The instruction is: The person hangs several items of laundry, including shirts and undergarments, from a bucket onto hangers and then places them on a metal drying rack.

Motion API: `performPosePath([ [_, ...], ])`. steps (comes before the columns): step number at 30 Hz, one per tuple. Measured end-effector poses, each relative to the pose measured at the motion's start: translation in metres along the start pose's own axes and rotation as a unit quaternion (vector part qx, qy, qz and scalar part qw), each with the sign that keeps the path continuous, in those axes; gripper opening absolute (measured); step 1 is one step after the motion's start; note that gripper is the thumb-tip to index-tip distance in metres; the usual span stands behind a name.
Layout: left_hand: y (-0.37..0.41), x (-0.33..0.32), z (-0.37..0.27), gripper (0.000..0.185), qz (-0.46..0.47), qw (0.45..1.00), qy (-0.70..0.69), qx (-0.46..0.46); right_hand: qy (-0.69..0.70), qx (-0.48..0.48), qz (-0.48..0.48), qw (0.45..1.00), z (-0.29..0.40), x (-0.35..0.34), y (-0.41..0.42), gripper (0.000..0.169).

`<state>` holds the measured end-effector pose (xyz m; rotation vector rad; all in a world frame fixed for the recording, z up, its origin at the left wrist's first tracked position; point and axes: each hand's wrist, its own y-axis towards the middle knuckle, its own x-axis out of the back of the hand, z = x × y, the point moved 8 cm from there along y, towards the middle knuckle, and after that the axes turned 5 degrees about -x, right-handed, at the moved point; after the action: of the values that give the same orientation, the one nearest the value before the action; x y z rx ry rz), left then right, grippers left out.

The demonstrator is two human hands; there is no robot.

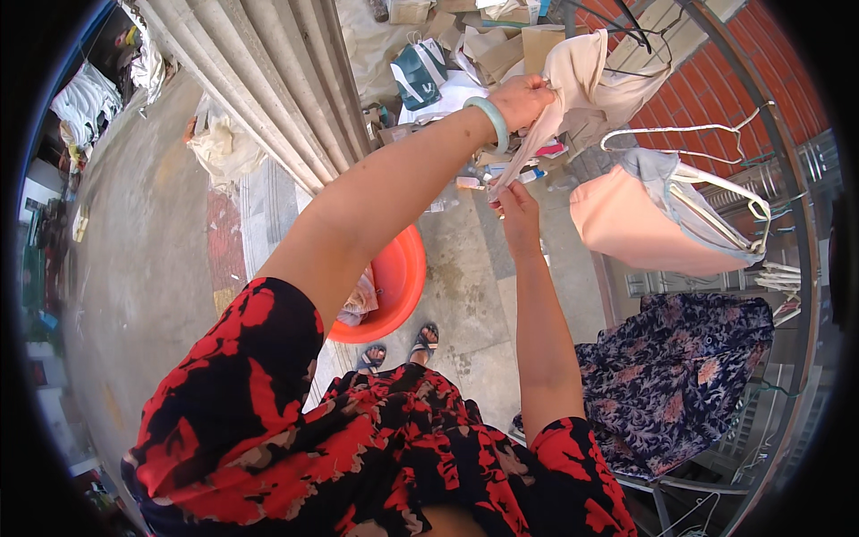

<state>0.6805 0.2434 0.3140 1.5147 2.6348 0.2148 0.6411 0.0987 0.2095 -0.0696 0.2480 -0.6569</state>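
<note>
A pale beige garment [577,74] hangs from a dark wire hanger [661,33] at the upper right. My left hand [522,102], with a pale green bangle at its wrist, grips the garment's near edge. Lower down, my right hand [517,201] pinches the end of a narrow, stretched part of the same cloth. Right of my hands hangs a peach and grey cloth item [624,218] on a white hanger [721,235]. Beneath my left arm, partly hidden, stands a red plastic basin [406,275] with crumpled cloth [362,295] inside.
A metal rack rail [785,154] curves along the right, bearing an empty white hanger [711,129] and a dark floral garment [678,382]. A fluted column [268,74] rises at the upper left. Flattened cardboard [496,57] and a green and white bag [419,75] lie beyond my hands.
</note>
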Motion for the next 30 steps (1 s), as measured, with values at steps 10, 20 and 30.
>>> performPosePath([
  [10,-0.035,0.002,-0.010,0.016,0.010,0.980,-0.181,0.078,-0.178,0.141,-0.009,0.974,0.032,-0.012,-0.021,0.021],
  [20,-0.031,0.001,-0.012,0.014,0.018,0.970,-0.234,0.065,-0.121,-0.004,0.081,0.989,0.022,-0.024,-0.016,0.019],
  [30,-0.042,0.008,-0.020,0.019,0.023,0.966,-0.249,0.068,-0.260,0.111,-0.125,0.951,0.009,0.007,-0.019,0.017],
])
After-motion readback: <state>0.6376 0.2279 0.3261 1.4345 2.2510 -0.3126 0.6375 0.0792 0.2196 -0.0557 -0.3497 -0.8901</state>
